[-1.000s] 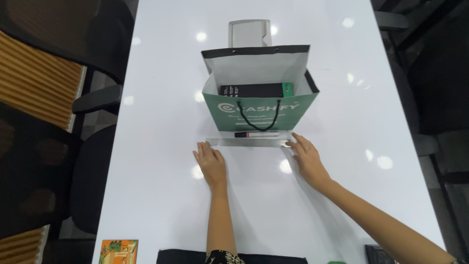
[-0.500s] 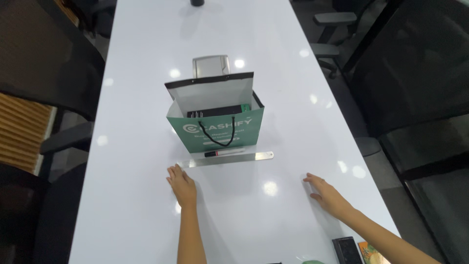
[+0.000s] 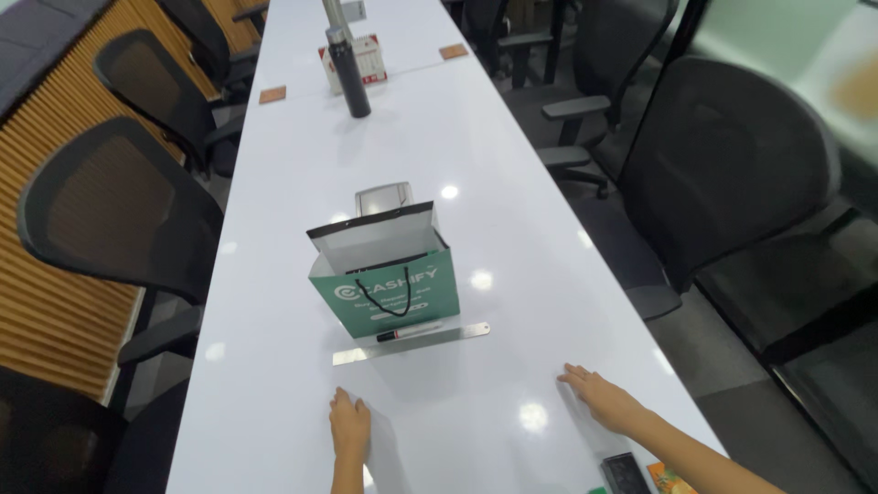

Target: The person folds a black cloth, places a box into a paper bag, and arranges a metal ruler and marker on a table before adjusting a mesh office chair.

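A green and white paper bag (image 3: 384,284) with black cord handles stands open and upright on the long white table (image 3: 302,183). In front of it lie a metal ruler (image 3: 439,337) and a black marker (image 3: 402,331) on top of the ruler. My left hand (image 3: 350,424) rests flat on the table, well in front of the ruler. Out to the right, near the table's edge, my right hand (image 3: 596,394) also lies flat with fingers spread. Neither hand holds anything.
A small silver-grey box (image 3: 384,197) stands just behind the bag. Farther back are a tall dark bottle (image 3: 350,82), a red and white box (image 3: 352,55) and two brown coasters (image 3: 273,94). A dark phone (image 3: 625,471) lies by my right wrist. Black office chairs line both sides.
Both hands have drawn back from the ruler toward me, the right one moving far out to the right. The view has tilted up, showing much more of the table.
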